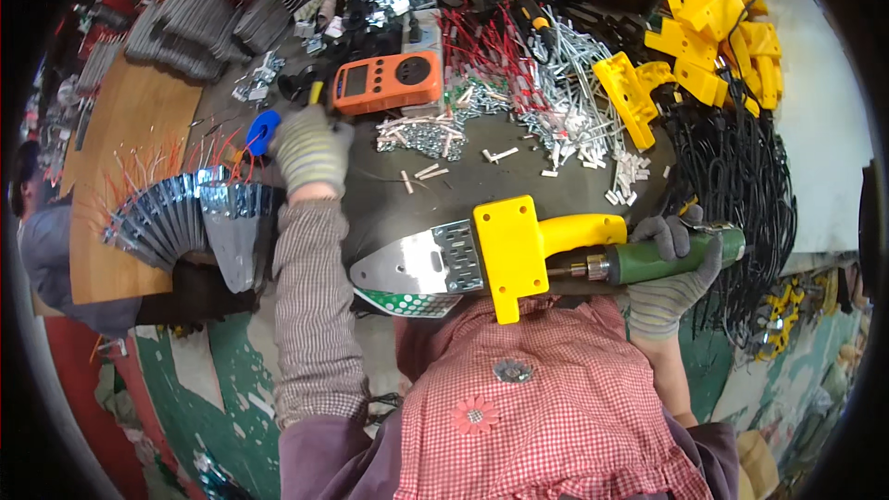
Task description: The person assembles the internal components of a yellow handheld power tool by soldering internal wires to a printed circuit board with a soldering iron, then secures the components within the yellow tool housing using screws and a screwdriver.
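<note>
My right hand (674, 268), in a striped grey glove, is wrapped around a green power screwdriver (653, 257). The screwdriver's shaft points left at a yellow plastic handle housing (509, 259), close to its lower side. A slotted, pointed metal plate (407, 264) extends left from that housing, at the table's near edge. Farther forward on the left, my gloved left hand (313, 150) is closed, its fingertips hidden. A short yellow piece (316, 92) shows just beyond its fingers; whether they grip it is unclear. Beside that hand are a blue ring-shaped object (262, 132) and an orange multimeter (387, 81).
White sleeves and screws (426, 136) lie mid-table, with long metal rods (583, 65) behind. Yellow housings (708, 28) and black cables (732, 157) crowd the right. Grey plates with red wires (236, 222) line the left. Another person's sleeve (69, 245) is at far left.
</note>
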A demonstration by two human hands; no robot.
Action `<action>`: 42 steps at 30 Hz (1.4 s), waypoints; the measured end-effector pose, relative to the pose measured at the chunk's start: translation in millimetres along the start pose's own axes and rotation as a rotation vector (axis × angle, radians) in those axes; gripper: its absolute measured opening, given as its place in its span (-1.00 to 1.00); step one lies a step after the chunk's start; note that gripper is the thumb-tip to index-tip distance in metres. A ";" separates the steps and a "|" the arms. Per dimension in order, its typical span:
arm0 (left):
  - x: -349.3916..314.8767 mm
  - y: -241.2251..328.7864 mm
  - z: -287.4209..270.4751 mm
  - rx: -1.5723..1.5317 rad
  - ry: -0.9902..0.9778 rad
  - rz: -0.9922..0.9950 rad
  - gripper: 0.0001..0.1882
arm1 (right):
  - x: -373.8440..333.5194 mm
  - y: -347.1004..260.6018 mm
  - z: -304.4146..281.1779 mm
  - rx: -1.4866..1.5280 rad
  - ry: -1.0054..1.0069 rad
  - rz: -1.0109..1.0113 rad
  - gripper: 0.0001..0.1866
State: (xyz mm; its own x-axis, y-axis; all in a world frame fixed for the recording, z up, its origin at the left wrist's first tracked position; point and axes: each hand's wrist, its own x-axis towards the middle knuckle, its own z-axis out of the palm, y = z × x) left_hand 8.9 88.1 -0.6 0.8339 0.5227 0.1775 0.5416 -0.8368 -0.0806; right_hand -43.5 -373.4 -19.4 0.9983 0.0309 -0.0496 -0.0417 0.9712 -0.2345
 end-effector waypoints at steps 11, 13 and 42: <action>-91.6 -22.8 -81.9 -1.593 0.769 0.313 -0.66 | 3.8 0.0 -1.7 0.066 -0.028 0.040 -0.57; -131.4 -2.2 -92.7 -2.268 0.609 0.344 -0.58 | 3.7 1.2 -0.7 0.079 -0.014 0.025 -0.56; -206.6 86.5 -33.7 -1.691 0.651 0.610 -0.65 | 4.7 9.1 -7.3 0.030 0.005 0.054 -0.59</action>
State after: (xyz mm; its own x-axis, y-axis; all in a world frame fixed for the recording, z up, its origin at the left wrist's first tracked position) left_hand -120.1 -97.7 -11.2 0.4623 0.3416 0.8183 -0.7564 -0.3297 0.5649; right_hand -39.5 -366.1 -28.9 0.9944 0.0823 -0.0661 -0.0941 0.9749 -0.2018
